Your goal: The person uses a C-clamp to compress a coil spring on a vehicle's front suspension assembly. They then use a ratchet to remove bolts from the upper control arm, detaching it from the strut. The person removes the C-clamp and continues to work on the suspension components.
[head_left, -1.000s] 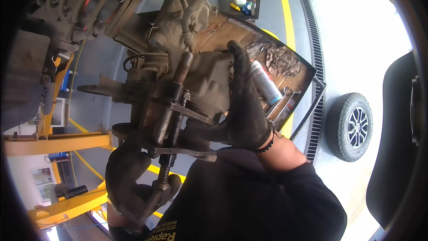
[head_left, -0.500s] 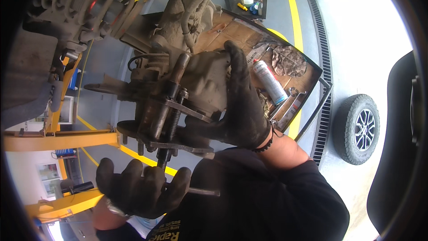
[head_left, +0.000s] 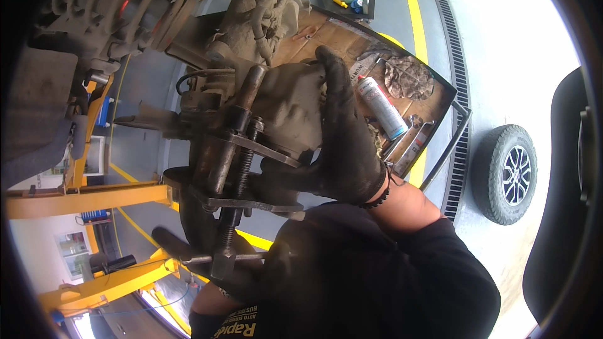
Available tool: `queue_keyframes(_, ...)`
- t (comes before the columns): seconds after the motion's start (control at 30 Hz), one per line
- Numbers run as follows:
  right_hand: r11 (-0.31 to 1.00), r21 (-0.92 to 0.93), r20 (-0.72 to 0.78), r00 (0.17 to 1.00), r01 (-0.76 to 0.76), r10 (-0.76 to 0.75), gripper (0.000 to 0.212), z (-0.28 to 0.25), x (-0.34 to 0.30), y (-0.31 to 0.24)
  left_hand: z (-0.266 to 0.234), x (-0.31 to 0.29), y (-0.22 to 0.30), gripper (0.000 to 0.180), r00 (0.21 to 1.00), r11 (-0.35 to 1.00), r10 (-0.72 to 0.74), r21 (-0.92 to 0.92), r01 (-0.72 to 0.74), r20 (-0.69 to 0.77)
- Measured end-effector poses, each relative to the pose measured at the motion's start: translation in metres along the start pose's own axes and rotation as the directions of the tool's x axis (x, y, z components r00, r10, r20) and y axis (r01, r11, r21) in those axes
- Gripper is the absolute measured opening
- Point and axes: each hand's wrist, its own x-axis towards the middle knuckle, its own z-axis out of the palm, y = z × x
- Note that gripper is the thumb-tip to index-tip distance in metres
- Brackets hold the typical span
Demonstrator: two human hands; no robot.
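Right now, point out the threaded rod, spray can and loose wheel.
Threaded rod (head_left: 244,174), head view: on its upper threads.
Spray can (head_left: 382,108), head view: mid-body.
Loose wheel (head_left: 513,176), head view: on its spoked rim.

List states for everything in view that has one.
Black-gloved left hand: at the hex screw head, blurred, grip unclear
Black-gloved right hand: thumb and fingers spread wide
Dark steel two-armed screw tool: arms apart
Thin straight steel bar: crosswise at the screw head
Brown metal housing: dusty
White cylindrical spray can: lying on its side
Brown patterned cloth: crumpled
Black-tyred silver-and-black wheel: off, on floor
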Motion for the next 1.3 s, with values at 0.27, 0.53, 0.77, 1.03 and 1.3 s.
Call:
queue_keyframes(0.27, 0.999, -0.024, -0.006, 0.999, -0.038, 0.038, 0.142, -0.002, 0.0, 0.001, -0.046, 0.054, -0.043, 0.057, 0.876, 0.979, 0.201, -0.128, -0.16, 0.439)
queue_keyframes(0.53, 0.994, 0.037, -0.014, 0.994, -0.106, 0.107, 0.139, 0.001, 0.001, -0.003, -0.066, 0.119, -0.031, 0.044, 0.714, 0.839, 0.485, -0.038, -0.543, 0.505)
queue_keyframes(0.77, 0.992, 0.086, 0.001, 0.996, -0.093, 0.094, 0.137, 0.0, 0.002, -0.007, -0.058, 0.023, -0.05, 0.043, 0.971, 0.966, -0.221, -0.113, 0.231, 0.095)
queue_keyframes(1.03, 0.997, -0.034, -0.029, 0.997, -0.072, 0.071, 0.135, 0.001, 0.002, -0.008, -0.047, 0.033, 0.01, 0.056, 0.615, 0.101, -0.555, -0.688, 0.719, 0.561)
queue_keyframes(1.3, 0.995, -0.019, -0.023, 0.995, -0.1, 0.099, 0.133, 0.0, 0.003, -0.007, -0.063, 0.067, -0.002, 0.024, 0.907, 0.894, -0.081, -0.372, 0.249, 0.412)
